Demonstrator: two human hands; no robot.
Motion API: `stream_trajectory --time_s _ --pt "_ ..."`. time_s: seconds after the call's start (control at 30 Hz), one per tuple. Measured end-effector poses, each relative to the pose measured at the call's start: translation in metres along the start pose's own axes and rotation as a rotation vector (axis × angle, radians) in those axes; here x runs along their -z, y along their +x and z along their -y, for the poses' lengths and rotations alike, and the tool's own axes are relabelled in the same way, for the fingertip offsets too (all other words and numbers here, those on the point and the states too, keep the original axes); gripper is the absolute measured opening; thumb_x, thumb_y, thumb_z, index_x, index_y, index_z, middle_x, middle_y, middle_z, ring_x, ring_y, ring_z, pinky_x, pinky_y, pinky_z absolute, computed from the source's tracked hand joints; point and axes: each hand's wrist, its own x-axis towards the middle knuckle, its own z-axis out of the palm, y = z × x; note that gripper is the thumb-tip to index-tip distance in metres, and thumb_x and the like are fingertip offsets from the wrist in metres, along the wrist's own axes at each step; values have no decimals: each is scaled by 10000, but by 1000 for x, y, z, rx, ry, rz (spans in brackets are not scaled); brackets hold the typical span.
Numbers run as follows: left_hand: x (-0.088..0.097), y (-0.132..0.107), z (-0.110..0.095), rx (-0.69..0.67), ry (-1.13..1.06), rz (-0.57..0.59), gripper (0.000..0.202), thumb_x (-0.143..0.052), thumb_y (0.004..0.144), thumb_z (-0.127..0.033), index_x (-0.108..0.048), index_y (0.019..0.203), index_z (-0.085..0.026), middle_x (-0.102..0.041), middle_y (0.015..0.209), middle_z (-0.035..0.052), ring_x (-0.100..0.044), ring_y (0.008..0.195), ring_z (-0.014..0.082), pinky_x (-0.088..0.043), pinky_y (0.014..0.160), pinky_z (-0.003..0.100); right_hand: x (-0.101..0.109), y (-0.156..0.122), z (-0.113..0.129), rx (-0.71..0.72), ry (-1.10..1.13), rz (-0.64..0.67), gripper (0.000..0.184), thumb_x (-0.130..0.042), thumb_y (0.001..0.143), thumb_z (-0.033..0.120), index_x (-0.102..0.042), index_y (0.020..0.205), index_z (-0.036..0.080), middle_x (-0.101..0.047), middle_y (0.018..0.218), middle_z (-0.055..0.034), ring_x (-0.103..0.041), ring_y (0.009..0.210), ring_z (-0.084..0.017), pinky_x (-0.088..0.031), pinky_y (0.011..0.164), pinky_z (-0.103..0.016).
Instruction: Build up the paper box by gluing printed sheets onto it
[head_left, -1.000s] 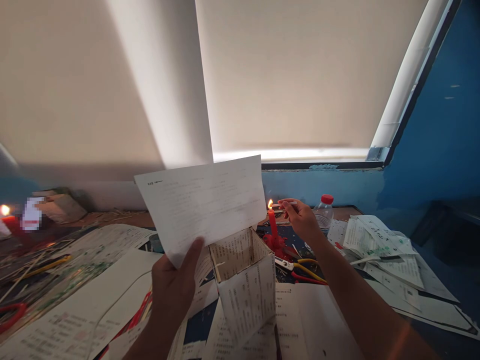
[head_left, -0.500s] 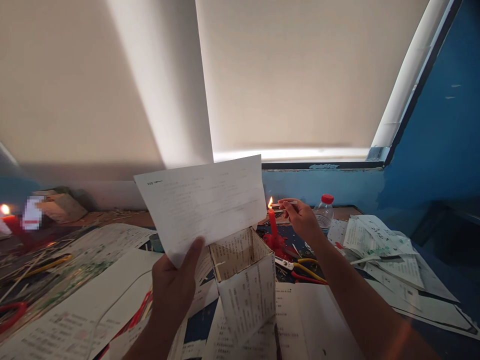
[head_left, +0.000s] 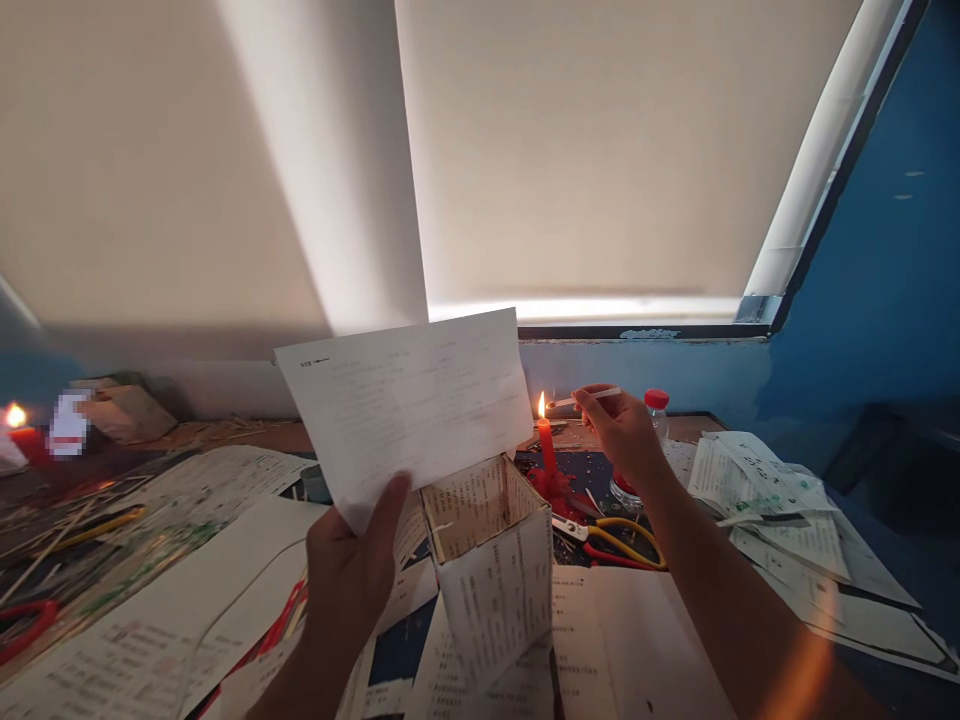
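Note:
My left hand grips the lower edge of a sheet of paper, thumb on its near face. The sheet stands tilted up behind an open-topped box covered in printed paper. In the fingers of my right hand is a thin pale stick; its darkened tip is just right of the flame. That flame burns on a red candle, which stands upright in a pool of red wax behind the box.
Yellow-and-red-handled pliers lie right of the box. A red-capped bottle is partly behind my right hand. Paper scraps pile up at right. Another lit candle and red scissor handles are at left.
My right hand has moved a little right with the stick, drawing its tip back from the candle flame. The left hand and the sheet stay almost the same.

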Motion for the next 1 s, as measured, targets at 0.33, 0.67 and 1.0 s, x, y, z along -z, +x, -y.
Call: stream_trajectory --time_s 0.33,0.67,1.0 --pt "-3 -1 -2 -58 -48 0 419 -842 718 -508 -810 939 -154 -809 976 116 -726 1112 370 -604 986 448 -7 -17 36 61 90 190 332 -735 899 515 -712 848 188 -569 634 26 -480 555 -124 -402 505 -264" --pt "-1 1 0 -39 -16 0 462 -842 712 -540 -812 968 -157 -803 987 121 -726 1098 366 -612 959 438 -15 -27 43 107 87 349 265 -741 909 471 -760 842 215 -674 744 -14 -515 613 -138 -439 556 -291" --pt "-2 0 0 -18 -17 -23 444 -838 723 -525 -813 973 -158 -806 1042 124 -728 1101 374 -606 970 459 -23 -31 41 126 73 374 235 -706 953 449 -774 906 229 -662 716 0 -473 565 -119 -384 510 -277"
